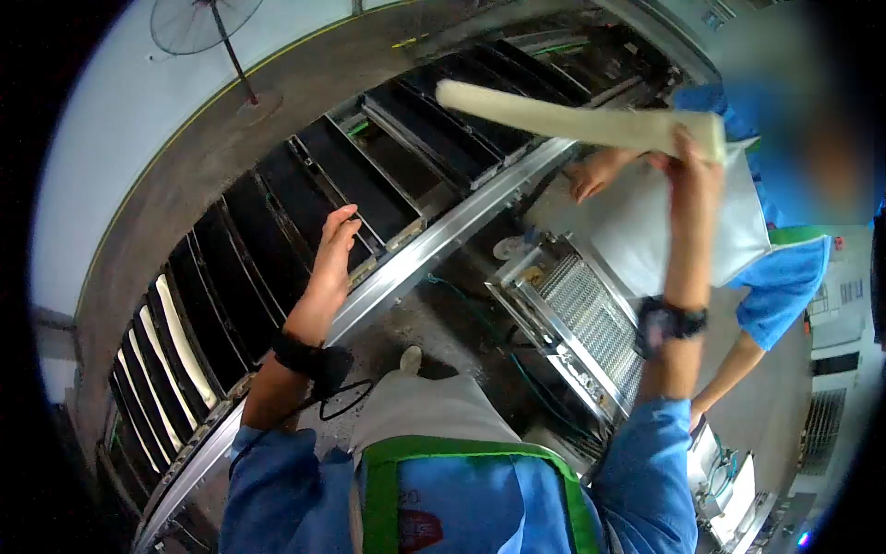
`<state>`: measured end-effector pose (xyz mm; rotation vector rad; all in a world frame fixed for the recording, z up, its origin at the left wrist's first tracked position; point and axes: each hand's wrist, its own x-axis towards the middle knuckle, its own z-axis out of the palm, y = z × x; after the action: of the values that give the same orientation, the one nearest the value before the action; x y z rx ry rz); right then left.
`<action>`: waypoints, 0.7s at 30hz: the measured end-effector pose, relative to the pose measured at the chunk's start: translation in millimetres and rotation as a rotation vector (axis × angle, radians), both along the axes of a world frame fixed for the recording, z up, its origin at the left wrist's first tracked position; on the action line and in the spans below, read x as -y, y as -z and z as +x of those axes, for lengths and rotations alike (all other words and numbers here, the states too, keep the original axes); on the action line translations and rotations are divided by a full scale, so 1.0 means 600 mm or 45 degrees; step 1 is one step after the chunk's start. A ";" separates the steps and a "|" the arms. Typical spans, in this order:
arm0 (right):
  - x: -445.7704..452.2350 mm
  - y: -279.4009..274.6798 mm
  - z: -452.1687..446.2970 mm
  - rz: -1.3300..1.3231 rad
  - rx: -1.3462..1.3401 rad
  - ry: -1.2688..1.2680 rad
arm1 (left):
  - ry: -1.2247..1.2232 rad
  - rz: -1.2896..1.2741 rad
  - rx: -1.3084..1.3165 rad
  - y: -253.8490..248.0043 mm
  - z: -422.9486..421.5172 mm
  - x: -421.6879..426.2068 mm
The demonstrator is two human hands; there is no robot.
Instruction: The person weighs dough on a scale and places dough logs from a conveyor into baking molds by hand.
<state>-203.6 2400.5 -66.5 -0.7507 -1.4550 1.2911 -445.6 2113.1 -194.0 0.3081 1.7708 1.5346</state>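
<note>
Pale strip (572, 120) held aloft at its broad, squared end by the closed fingers of the right hand (685, 157), the nearer hand. From that grip the long axis runs leftward across the view, slightly upward, the rounded free end pointing over the black slots (355, 175). The left hand (334, 245), fingers loosely parted and visibly unladen, is well apart from the strip; whether it touches a slot cannot be told.

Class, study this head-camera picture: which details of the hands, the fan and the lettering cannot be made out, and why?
1. Head view: the right hand; blur leaves its exact finger placement on the pale strip unclear.
2. Head view: the standing fan; the upper edge cuts off its top.
3. Head view: the wall notice; too small to read.
</note>
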 end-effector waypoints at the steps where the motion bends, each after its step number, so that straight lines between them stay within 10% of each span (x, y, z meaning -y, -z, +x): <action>1: -0.005 0.045 -0.051 -0.026 -0.018 -0.055 | -0.065 -0.017 0.012 0.003 -0.001 0.010; 6: 0.000 0.324 -0.202 -0.183 0.463 -0.367 | -0.186 0.088 0.053 0.012 -0.019 -0.045; 13: -0.018 0.358 -0.008 0.026 0.798 -0.403 | -0.229 0.221 0.327 0.063 0.020 -0.190; 19: 0.023 0.301 0.221 -0.190 0.905 -0.415 | 0.196 -0.783 -1.253 0.191 0.017 -0.304; 21: 0.021 0.304 0.303 -0.372 0.895 -0.385 | 0.335 -0.982 -1.309 0.152 0.006 -0.322</action>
<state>-21.9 2387.8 -248.7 -1.3080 -2.0146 1.5770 -442.1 2306.4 -285.2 0.9879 2.7757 0.3686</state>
